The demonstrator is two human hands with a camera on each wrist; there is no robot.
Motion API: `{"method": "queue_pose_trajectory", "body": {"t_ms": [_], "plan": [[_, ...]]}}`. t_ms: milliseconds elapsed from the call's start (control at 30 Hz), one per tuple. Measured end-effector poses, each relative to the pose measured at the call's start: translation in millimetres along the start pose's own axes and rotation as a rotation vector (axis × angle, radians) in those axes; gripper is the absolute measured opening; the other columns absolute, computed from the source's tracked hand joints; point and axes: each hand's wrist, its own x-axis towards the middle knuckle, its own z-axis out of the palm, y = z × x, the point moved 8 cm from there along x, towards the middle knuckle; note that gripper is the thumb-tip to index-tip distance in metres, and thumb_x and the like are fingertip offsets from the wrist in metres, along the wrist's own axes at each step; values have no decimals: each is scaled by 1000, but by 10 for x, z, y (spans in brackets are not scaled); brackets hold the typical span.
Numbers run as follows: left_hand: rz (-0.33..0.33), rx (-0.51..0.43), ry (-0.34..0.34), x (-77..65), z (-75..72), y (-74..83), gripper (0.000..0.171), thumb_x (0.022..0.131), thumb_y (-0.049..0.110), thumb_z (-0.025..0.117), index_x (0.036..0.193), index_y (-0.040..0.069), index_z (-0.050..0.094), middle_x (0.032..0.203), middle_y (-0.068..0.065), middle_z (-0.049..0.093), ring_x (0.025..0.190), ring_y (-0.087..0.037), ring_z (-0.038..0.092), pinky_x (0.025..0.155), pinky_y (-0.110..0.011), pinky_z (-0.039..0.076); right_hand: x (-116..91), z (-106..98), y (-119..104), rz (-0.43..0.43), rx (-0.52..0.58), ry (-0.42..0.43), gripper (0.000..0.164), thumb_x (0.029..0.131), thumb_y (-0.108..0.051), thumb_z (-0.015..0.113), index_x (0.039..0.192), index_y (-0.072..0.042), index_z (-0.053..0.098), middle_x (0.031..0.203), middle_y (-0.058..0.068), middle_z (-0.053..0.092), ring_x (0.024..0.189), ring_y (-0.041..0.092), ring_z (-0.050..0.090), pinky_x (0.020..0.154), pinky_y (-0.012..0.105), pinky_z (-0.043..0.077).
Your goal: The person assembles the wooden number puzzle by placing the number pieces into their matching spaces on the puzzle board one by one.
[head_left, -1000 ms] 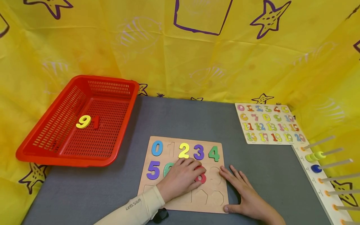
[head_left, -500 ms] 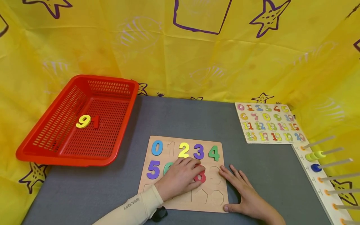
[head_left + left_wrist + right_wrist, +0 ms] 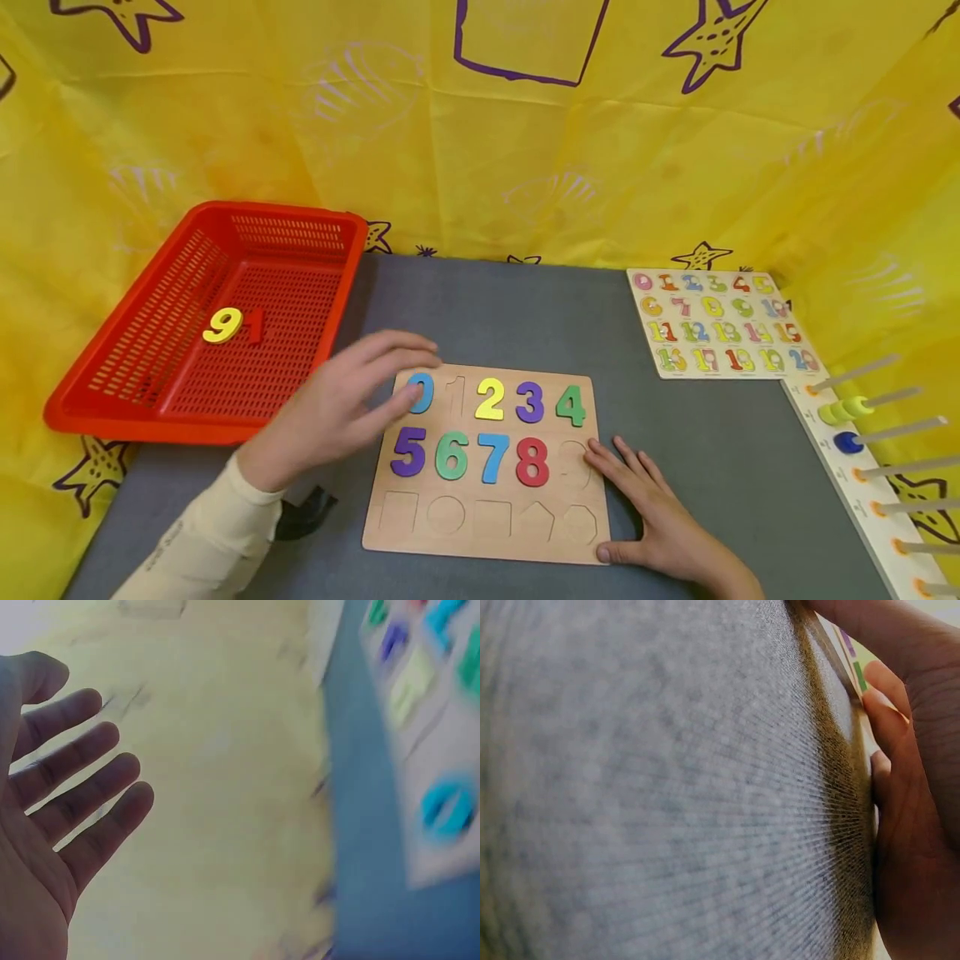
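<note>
My left hand (image 3: 341, 408) hangs in the air over the left edge of the wooden number board (image 3: 480, 531), its fingers spread and holding nothing, as the left wrist view also shows. My right hand (image 3: 660, 517) rests at the board's right edge, thumb and fingertips touching it. Numbers 0, 2, 3, 4, 5, 6, 7 and the red 8 (image 3: 532, 462) sit on the board. Bare outlines show for the 1 (image 3: 455, 396), the 9 (image 3: 576, 464) and a row of shapes. A yellow 9 (image 3: 222, 325) and a red 1 (image 3: 254, 326) lie in the red basket (image 3: 187, 431).
At the back right lies a second number board (image 3: 720, 325), its places filled with numbers. Along the right edge runs a white strip with pegs (image 3: 862, 475), bearing green and blue beads. Yellow patterned cloth (image 3: 480, 167) hangs behind and beside the grey table (image 3: 487, 308).
My left hand has let go of the red 8 and moved left and up, off the board, uncovering the 6, 7 and 8. My right hand has stayed in place.
</note>
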Motion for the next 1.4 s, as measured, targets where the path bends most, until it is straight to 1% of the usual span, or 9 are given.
{"method": "queue_pose_trajectory", "body": {"t_ms": [167, 267, 300, 500, 667, 800, 1000, 1167, 1400], "plan": [[-72, 160, 69, -56, -762, -348, 34, 92, 15, 73, 126, 15, 69, 131, 0, 62, 121, -21, 57, 104, -13, 34, -42, -6, 12, 0, -26, 11, 107, 73, -59, 84, 160, -27, 32, 166, -4, 26, 152, 33, 10, 113, 19, -11], [-186, 232, 2, -124, -1018, -733, 43, 89, 14, 77, 130, 18, 66, 133, 2, 60, 122, -21, 54, 99, -13, 35, -76, -14, 26, 5, -40, 21, 107, 72, -60, 84, 160, -27, 32, 166, -3, 26, 153, 32, 10, 113, 19, -11], [-232, 231, -35, -154, -1061, -887, 44, 90, 16, 78, 132, 19, 65, 134, 1, 58, 123, -23, 53, 100, -19, 37, -86, -18, 27, 2, -43, 26, 107, 73, -60, 84, 160, -26, 33, 166, -2, 26, 153, 32, 10, 113, 19, -11], [-475, 118, -276, -423, -1031, -1775, 56, 93, 31, 76, 144, 22, 55, 144, -6, 51, 128, -32, 47, 98, -60, 40, -116, -37, 25, -11, -71, 41, 107, 73, -61, 83, 160, -25, 33, 166, -1, 27, 152, 33, 12, 114, 20, -10], [-559, 150, -453, -588, -880, -2315, 70, 92, 37, 76, 150, 11, 48, 152, -21, 41, 136, -44, 38, 103, -68, 36, -129, -22, 26, -13, -76, 46, 106, 74, -61, 83, 160, -25, 32, 165, -1, 28, 152, 34, 13, 115, 20, -10], [-571, 196, -558, -727, -803, -2648, 75, 87, 35, 81, 146, 1, 49, 145, -30, 44, 128, -49, 45, 99, -68, 40, -138, 19, 29, -6, -52, 35, 105, 75, -60, 83, 161, -26, 32, 165, -3, 27, 153, 33, 12, 114, 19, -11], [-572, 232, -661, -1001, -757, -2902, 78, 76, 29, 90, 136, -7, 56, 127, -30, 53, 105, -43, 61, 88, -62, 51, -111, 39, 20, -10, -38, 31, 106, 74, -61, 83, 161, -27, 32, 165, -3, 27, 153, 31, 11, 114, 19, -11], [-484, 336, -650, -1091, -798, -2897, 70, 74, 10, 89, 133, -10, 57, 123, -28, 54, 96, -37, 62, 84, -58, 53, -54, 19, 5, -20, -24, 26, 106, 74, -60, 83, 160, -26, 33, 166, -3, 27, 152, 34, 12, 114, 20, -11], [-428, 385, -622, -1130, -845, -2856, 63, 75, 2, 86, 130, -9, 60, 122, -28, 56, 92, -35, 64, 79, -55, 55, -2, -6, 9, -20, -21, 16, 104, 74, -60, 83, 160, -27, 33, 165, -4, 27, 152, 36, 12, 114, 20, -12]]}}
